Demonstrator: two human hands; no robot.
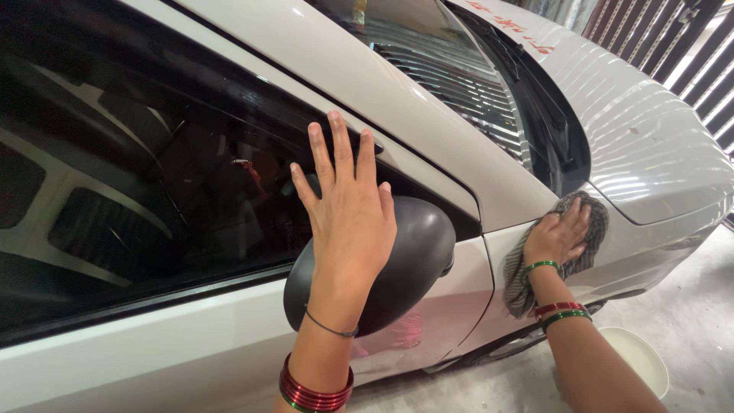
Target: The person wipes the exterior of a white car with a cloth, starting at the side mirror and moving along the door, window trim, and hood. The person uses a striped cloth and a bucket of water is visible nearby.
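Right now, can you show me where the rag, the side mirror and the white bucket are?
rag [595,218], head view, on the checked cloth above the right hand's fingers.
side mirror [417,245], head view, on its dark rounded housing.
white bucket [638,356], head view, on its inside near the rim.
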